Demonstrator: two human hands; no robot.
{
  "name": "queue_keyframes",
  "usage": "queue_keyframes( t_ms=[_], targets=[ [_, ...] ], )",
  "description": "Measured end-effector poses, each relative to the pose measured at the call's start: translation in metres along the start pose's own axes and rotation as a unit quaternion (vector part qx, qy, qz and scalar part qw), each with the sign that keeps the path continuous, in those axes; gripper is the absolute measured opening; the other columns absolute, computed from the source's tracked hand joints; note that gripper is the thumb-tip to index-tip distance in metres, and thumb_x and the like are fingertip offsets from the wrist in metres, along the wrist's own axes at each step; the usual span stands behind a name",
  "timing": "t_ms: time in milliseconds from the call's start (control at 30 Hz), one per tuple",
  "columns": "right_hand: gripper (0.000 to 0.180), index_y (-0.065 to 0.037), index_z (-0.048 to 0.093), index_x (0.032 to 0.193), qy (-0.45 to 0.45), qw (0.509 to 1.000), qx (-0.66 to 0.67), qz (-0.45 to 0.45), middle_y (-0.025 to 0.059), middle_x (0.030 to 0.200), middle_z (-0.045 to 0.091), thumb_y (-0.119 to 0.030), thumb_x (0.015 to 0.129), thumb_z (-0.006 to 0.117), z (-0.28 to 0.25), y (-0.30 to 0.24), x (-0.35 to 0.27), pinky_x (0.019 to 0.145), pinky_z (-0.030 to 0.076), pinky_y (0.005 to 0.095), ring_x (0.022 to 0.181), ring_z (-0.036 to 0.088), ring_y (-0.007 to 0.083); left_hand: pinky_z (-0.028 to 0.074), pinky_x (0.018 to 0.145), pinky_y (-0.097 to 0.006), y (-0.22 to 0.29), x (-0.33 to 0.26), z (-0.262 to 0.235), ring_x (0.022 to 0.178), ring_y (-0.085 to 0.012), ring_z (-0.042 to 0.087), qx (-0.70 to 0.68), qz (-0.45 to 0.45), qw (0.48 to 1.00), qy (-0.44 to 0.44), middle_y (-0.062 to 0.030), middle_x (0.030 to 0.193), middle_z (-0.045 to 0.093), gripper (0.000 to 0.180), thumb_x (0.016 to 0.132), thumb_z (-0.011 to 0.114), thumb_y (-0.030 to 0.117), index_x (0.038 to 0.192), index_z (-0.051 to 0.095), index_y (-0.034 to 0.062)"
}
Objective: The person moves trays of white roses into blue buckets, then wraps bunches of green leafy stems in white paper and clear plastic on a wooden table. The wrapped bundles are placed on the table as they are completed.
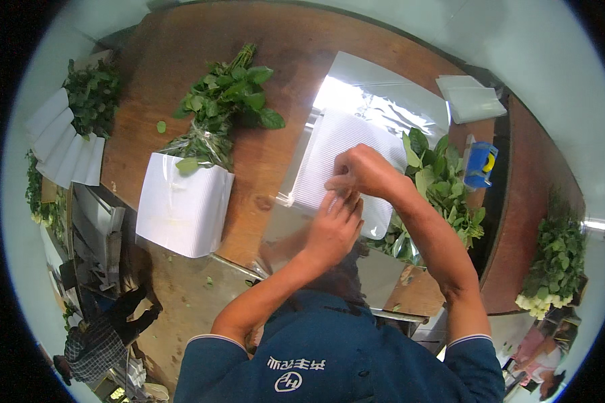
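Note:
My left hand (333,228) and my right hand (366,171) meet over a white corrugated paper sheet (323,148) on the table. The right wrist is bent and its fingers are pinched together, just above the left fingertips. The left fingers are bent close together against the sheet's near part. What either hand grips, if anything, is too small to make out. A shiny clear plastic film (363,87) lies under and beyond the sheet. Leafy green stems (444,178) lie at its right, partly behind my right forearm.
A bouquet wrapped in white corrugated paper (181,208) lies at the left, leaves (228,94) pointing away. Blue tape dispenser (478,164) and stacked clear sheets (470,97) are at the right edge. Wrapped bunches (67,148) stand far left; white flowers (544,302) far right. Other people work behind.

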State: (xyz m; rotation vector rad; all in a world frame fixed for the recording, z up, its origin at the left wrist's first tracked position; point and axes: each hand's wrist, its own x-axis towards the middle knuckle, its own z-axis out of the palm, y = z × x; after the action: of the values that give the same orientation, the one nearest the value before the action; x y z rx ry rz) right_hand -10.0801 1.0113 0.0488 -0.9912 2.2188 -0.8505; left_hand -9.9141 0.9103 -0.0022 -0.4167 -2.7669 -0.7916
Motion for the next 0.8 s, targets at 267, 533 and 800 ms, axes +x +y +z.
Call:
queue_keyframes(
  t_ms=[267, 533, 800],
  targets=[
    [0.044, 0.0, 0.067, 0.072, 0.174, 0.951, 0.08, 0.242, 0.0043, 0.06, 0.063, -0.038, 0.084, 0.085, -0.005, 0.075, -0.049, 0.052, 0.047, 0.0331, 0.054, 0.057, 0.0135, 0.055, 0.094, -0.041, 0.007, -0.044, -0.025, 0.109, -0.0333, 0.07, -0.236, -0.05, 0.97, 0.029, -0.0163, 0.121, 0.072, 0.026, 0.091, 0.069, 0.004, 0.117, 0.07, 0.0008],
    [0.047, 0.005, 0.061, 0.13, 0.373, 0.914, 0.061, 0.145, 0.0248, 0.129, 0.064, -0.029, 0.099, 0.069, 0.007, 0.098, -0.07, 0.102, 0.05, 0.0418, 0.118, 0.064, 0.0345, 0.05, 0.062, -0.027, -0.151, -0.093, 0.008, 0.074, -0.0109, 0.065, -0.509, -0.596, 0.622, -0.005, -0.0076, 0.078, 0.069, 0.034, 0.102, 0.061, 0.025, 0.078, 0.066, 0.0017],
    [0.056, 0.007, 0.053, 0.137, 0.323, 0.936, -0.023, 0.138, 0.0271, 0.141, 0.055, -0.027, 0.096, 0.07, 0.022, 0.095, -0.058, 0.114, 0.039, 0.0469, 0.133, 0.05, 0.0422, 0.052, 0.071, -0.027, -0.2, -0.076, 0.043, 0.079, -0.0143, 0.066, -0.36, -0.421, 0.828, -0.089, -0.0066, 0.083, 0.071, 0.012, 0.086, 0.074, 0.008, 0.093, 0.072, -0.0018]
  ],
)
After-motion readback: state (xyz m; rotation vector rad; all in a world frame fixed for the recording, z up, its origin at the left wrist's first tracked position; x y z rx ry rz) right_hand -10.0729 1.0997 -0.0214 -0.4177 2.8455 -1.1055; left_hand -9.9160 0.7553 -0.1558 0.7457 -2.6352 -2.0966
